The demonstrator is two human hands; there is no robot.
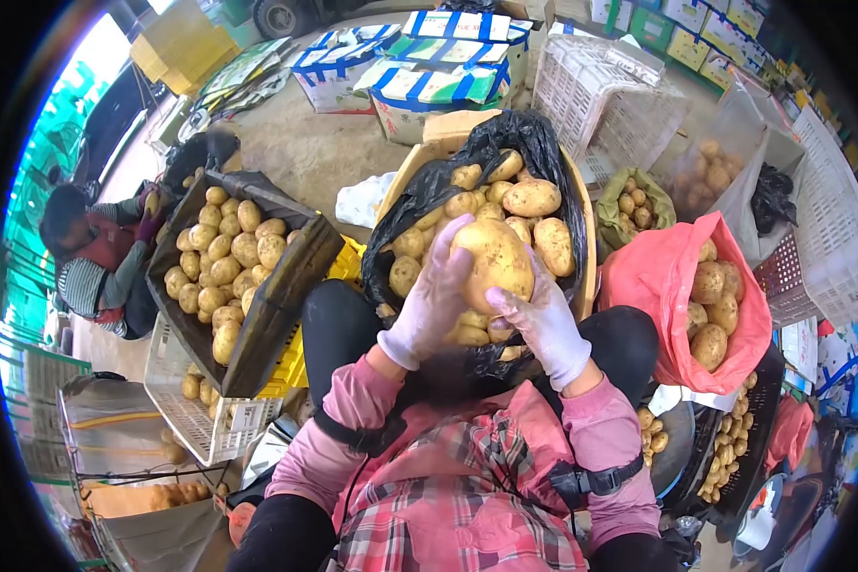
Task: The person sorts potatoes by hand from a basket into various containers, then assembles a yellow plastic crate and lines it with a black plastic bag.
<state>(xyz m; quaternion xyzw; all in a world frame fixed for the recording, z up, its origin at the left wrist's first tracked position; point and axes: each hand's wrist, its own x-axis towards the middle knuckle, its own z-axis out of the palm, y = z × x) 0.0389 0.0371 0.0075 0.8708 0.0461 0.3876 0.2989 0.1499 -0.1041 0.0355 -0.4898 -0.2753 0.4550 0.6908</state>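
Between my two hands I hold one large potato (496, 264), pale brown with a few dark specks. My left hand (436, 296), in a thin whitish glove, presses its left side. On its right and lower side lie the fingers of my right hand (546, 319), gloved the same way. Beneath them stands a box (586, 205) lined with a black plastic bag (524, 133). Several potatoes (532, 198) fill the box. The undersides of my fingers are partly hidden.
A dark wooden crate (300, 276) of potatoes tilts at left, beside a yellow crate (351, 259). At right sit a red bag (653, 276) and a green sack (612, 214), both holding potatoes. A co-worker (105, 257) crouches far left. Strapped cartons (439, 86) stand behind.
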